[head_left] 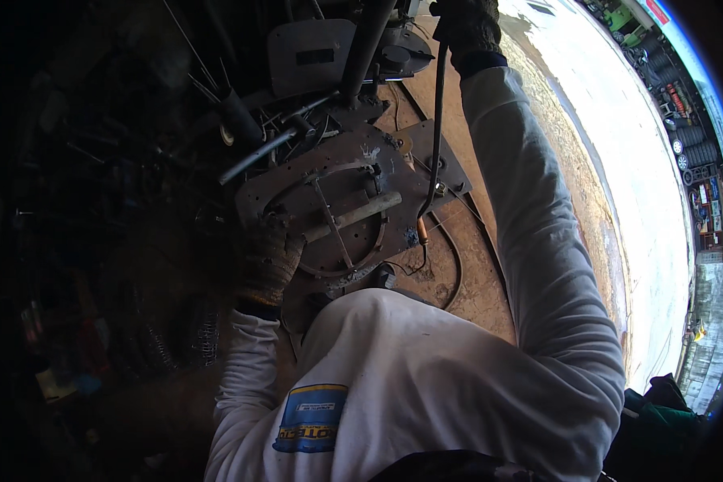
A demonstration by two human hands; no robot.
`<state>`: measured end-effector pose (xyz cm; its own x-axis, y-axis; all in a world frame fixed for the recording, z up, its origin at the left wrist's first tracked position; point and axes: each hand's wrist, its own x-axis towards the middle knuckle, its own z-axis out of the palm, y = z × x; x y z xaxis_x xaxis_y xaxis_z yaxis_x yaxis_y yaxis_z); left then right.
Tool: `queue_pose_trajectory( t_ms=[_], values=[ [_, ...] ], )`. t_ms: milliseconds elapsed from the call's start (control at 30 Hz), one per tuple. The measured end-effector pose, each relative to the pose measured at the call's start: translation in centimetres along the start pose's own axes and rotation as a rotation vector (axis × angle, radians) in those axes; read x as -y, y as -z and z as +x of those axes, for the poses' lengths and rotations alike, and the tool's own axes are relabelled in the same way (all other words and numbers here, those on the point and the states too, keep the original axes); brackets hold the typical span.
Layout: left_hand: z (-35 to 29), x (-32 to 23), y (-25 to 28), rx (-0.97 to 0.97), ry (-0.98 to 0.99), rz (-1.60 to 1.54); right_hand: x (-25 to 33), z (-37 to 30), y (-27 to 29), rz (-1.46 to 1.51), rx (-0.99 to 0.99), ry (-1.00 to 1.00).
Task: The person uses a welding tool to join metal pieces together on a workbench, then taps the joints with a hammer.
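A brown steel plate with a round ring on it lies before me. A thin rod crosses the ring. My left hand, in a dirty work glove, is closed at the near-left side of the ring, round the end of a flat grey-tan bar lying across the opening; shadow hides most of its fingers. My right arm stretches far up, and my gloved right hand is closed on the upper end of a long black cable. That cable runs down to a copper-coloured end piece beside the plate.
A metal bar tool and a dark cup of thin rods stand left of the plate. Behind it rise a thick post and a grey panel. A hose curves over the brown floor. Dark clutter fills the left.
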<state>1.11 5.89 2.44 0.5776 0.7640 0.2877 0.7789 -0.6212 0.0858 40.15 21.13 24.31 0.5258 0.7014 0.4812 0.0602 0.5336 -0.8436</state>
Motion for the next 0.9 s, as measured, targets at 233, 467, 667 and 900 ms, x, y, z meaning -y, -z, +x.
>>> queue_pose_trajectory(
  t_ms=[233, 467, 667, 900],
  values=[
    [0.6, -2.5, 3.2, -0.026, 0.147, -0.058, -0.5, 0.0, -3.5, -0.183, -0.038, -0.122],
    [0.6, -2.9, 2.8, 0.065, 0.279, -0.192, -3.2, -0.4, -4.0, -0.316, -0.013, -0.083],
    [-0.3, -2.3, 2.0, 0.092, 0.088, 0.006, -7.4, -0.5, -1.7, -0.571, 0.106, 0.143],
    [-1.1, -2.1, 0.6, 0.075, 0.737, -1.552, -8.5, -0.8, -0.2, -0.6, 0.261, -0.118]
  ],
)
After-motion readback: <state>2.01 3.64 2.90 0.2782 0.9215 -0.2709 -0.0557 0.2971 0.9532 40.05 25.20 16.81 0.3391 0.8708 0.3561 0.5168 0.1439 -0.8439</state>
